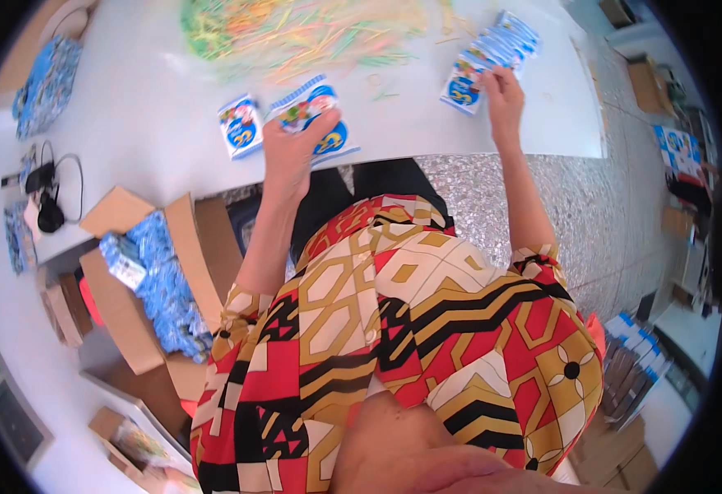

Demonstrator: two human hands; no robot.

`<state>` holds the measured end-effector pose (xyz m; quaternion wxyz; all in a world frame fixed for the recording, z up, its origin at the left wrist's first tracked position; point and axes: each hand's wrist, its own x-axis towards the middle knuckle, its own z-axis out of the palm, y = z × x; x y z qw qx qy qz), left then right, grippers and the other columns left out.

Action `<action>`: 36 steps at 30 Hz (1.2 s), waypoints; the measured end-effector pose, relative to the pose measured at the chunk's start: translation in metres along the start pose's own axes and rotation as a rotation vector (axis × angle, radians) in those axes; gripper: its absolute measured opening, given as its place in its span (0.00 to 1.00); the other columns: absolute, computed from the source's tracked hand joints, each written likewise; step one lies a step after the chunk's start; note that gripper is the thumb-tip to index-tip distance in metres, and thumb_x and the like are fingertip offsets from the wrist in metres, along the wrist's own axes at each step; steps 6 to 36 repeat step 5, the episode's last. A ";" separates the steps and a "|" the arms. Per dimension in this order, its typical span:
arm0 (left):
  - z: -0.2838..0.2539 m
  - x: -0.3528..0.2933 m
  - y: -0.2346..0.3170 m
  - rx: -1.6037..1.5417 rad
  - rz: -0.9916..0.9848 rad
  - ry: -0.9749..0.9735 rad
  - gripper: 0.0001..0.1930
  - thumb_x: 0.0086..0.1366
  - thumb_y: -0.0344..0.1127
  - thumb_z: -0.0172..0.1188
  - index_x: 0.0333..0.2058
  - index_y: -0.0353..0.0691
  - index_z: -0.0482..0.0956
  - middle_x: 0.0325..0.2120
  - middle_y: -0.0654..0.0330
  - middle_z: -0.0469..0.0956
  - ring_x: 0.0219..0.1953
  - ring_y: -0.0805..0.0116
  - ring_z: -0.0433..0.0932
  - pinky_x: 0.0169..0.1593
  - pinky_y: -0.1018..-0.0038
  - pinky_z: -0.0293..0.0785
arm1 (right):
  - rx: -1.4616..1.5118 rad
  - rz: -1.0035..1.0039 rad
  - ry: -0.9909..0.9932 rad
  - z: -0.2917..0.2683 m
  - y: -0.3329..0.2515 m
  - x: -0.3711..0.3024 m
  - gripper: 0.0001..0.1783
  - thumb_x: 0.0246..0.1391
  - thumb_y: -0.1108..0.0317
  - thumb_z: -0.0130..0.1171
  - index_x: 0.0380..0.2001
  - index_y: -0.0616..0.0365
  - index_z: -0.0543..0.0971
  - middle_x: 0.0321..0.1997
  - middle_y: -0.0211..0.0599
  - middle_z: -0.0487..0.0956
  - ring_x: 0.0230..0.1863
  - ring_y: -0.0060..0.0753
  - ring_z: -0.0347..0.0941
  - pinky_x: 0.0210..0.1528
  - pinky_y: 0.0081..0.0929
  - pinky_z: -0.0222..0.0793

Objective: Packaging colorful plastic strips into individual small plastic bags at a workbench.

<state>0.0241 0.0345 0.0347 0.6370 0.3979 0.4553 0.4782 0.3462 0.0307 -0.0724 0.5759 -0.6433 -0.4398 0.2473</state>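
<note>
My left hand (291,156) grips a blue-and-white printed packet (334,142), thumb across its front, above the near edge of the white table (402,132). Just left of it, a second similar packet (240,128) lies flat. Over to the right, my right hand (505,103) has its thumb and fingers closed at the near end of a fanned row of overlapping packets (505,45). The nearest packet of that row (462,85) is at its fingertips; whether it is lifted off the table I cannot tell.
Thin coloured strips (295,41) are heaped at the far middle of the table. At the lower left stands an open cardboard box (200,255) of blue packets (159,280). A black cabled device (48,206) and a packet bundle (48,86) lie on the left. Cartons (650,86) stand far right.
</note>
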 end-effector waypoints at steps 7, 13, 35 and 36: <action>-0.009 0.000 -0.006 0.070 0.068 -0.022 0.15 0.49 0.30 0.70 0.37 0.35 0.79 0.31 0.63 0.79 0.31 0.78 0.75 0.37 0.79 0.72 | -0.363 -0.287 0.213 0.005 0.005 -0.001 0.13 0.53 0.71 0.56 0.43 0.60 0.72 0.46 0.41 0.73 0.39 0.25 0.71 0.35 0.24 0.70; -0.009 0.000 -0.006 0.070 0.068 -0.022 0.15 0.49 0.30 0.70 0.37 0.35 0.79 0.31 0.63 0.79 0.31 0.78 0.75 0.37 0.79 0.72 | -0.363 -0.287 0.213 0.005 0.005 -0.001 0.13 0.53 0.71 0.56 0.43 0.60 0.72 0.46 0.41 0.73 0.39 0.25 0.71 0.35 0.24 0.70; -0.009 0.000 -0.006 0.070 0.068 -0.022 0.15 0.49 0.30 0.70 0.37 0.35 0.79 0.31 0.63 0.79 0.31 0.78 0.75 0.37 0.79 0.72 | -0.363 -0.287 0.213 0.005 0.005 -0.001 0.13 0.53 0.71 0.56 0.43 0.60 0.72 0.46 0.41 0.73 0.39 0.25 0.71 0.35 0.24 0.70; -0.009 0.000 -0.006 0.070 0.068 -0.022 0.15 0.49 0.30 0.70 0.37 0.35 0.79 0.31 0.63 0.79 0.31 0.78 0.75 0.37 0.79 0.72 | -0.363 -0.287 0.213 0.005 0.005 -0.001 0.13 0.53 0.71 0.56 0.43 0.60 0.72 0.46 0.41 0.73 0.39 0.25 0.71 0.35 0.24 0.70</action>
